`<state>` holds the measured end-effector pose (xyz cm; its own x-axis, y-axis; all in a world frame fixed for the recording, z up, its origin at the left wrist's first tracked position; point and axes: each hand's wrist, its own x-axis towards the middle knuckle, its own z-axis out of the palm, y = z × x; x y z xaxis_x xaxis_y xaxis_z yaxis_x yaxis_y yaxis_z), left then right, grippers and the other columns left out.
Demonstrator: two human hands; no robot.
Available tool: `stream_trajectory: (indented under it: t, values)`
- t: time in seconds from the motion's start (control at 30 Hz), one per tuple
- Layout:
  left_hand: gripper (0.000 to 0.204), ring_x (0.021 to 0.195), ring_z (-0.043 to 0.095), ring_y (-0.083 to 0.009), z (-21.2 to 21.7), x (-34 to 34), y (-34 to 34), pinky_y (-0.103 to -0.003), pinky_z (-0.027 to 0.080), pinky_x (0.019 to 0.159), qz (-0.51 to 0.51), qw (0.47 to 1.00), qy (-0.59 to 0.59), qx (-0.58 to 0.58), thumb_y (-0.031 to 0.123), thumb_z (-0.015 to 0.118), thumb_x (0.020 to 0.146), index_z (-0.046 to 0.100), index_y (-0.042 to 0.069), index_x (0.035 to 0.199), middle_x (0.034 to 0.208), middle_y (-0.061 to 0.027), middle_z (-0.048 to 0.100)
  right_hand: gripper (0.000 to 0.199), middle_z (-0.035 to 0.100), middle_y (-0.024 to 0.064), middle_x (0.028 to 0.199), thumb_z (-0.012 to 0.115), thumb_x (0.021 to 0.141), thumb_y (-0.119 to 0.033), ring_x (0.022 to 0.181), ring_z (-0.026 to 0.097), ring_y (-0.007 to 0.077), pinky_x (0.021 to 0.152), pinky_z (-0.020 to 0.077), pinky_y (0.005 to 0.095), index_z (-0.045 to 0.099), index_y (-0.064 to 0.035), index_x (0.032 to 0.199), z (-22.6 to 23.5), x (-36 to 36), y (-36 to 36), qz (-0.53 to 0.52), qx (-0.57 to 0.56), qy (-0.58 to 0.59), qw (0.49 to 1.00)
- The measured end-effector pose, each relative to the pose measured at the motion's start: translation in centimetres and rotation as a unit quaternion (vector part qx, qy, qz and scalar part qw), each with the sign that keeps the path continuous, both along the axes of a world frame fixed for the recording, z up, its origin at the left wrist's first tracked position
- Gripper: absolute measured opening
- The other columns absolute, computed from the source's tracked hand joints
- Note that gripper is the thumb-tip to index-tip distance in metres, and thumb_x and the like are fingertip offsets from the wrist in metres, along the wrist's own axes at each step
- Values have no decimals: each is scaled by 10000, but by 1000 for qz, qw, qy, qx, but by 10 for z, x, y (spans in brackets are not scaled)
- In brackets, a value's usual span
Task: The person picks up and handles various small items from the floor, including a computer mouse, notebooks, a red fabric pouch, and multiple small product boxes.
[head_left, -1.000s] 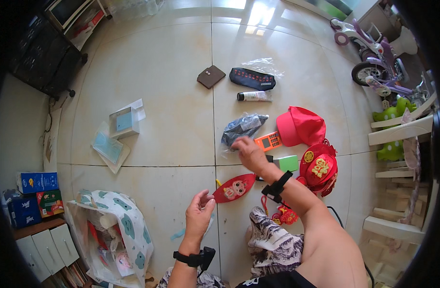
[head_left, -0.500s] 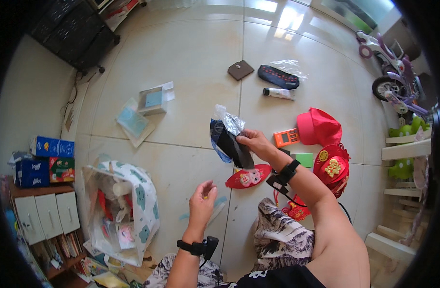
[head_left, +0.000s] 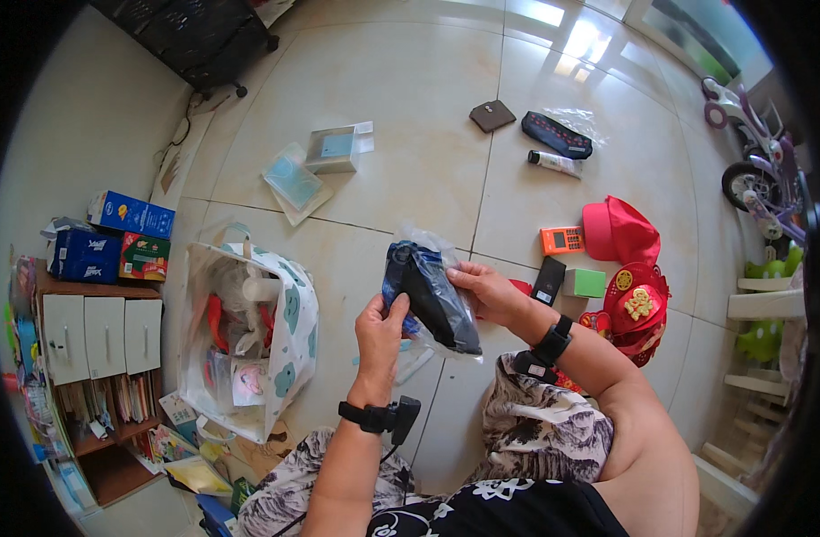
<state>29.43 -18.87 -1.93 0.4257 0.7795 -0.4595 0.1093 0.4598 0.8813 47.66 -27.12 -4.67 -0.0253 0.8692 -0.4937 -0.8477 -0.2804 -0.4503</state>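
A clear plastic packet [head_left: 432, 295] with a dark, folded item inside, black with some blue, is held in front of me over the floor. What the dark item is, I cannot make out. My left hand [head_left: 380, 336] pinches its left edge, thumb on top. On the upper right side, my right hand [head_left: 492, 291] grips the packet between thumb and fingers. Close to my right hand lie a black box [head_left: 549, 281], a green box [head_left: 585, 283] and an orange calculator-like device [head_left: 562, 240]. Behind that hand, a red item is mostly hidden.
On the left stands a white patterned bag [head_left: 294, 304] full of things, beside a small cabinet [head_left: 106, 336]. Farther off lie masks [head_left: 294, 182], an open box [head_left: 332, 152], a brown wallet [head_left: 492, 115], a dark pouch [head_left: 556, 136] and a tube [head_left: 555, 164]. Rightward are a red cap [head_left: 616, 230] and red ornaments [head_left: 638, 304].
My left hand has come up and taken hold of the packet, which only my right hand held before. The packet is lower and turned flatter. The whole view has shifted.
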Motion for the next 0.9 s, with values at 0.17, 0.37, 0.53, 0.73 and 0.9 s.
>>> stream_trajectory:
  t: [0.17, 0.37, 0.53, 0.73, 0.9]
  values:
    - [91, 571, 513, -34, 9, -2, 3, -190, 387, 454, 11, 988, 36, 149, 113, 682, 876, 641, 48, 924, 745, 31, 598, 247, 666, -22, 937, 696, 879, -192, 814, 622, 76, 652, 508, 230, 627, -83, 1090, 3, -5, -5, 69, 55, -141, 986]
    - [177, 655, 547, -55, 15, -2, 10, -202, 448, 586, 16, 989, -16, 144, 154, 693, 873, 629, 18, 967, 738, 5, 603, 256, 667, -9, 940, 711, 855, -153, 814, 614, 82, 687, 498, 254, 626, -67, 1081, 11, -11, 3, -18, 40, -126, 991]
    - [322, 780, 586, -82, 4, 7, -15, -226, 485, 708, -121, 954, 76, 263, 208, 722, 845, 612, 19, 1082, 891, -23, 647, 317, 628, 18, 945, 710, 855, -195, 837, 591, 111, 781, 499, 286, 595, -12, 1088, 16, -26, 7, -9, 67, -299, 952]
    - [262, 810, 617, -103, 7, -2, -5, -238, 500, 735, -67, 991, -101, -52, 145, 668, 870, 621, 5, 1086, 948, -20, 652, 424, 597, 45, 1066, 625, 929, -331, 930, 566, 98, 747, 480, 262, 513, -36, 1212, 36, -2, 8, 1, 46, -381, 924]
    - [224, 779, 627, -101, 20, 0, -6, -239, 510, 689, -116, 981, -86, -129, 122, 663, 881, 633, -8, 1061, 929, -31, 669, 334, 646, 24, 942, 645, 913, -328, 831, 582, 85, 706, 468, 246, 620, -25, 1053, 30, 13, 19, -50, 12, -391, 919]
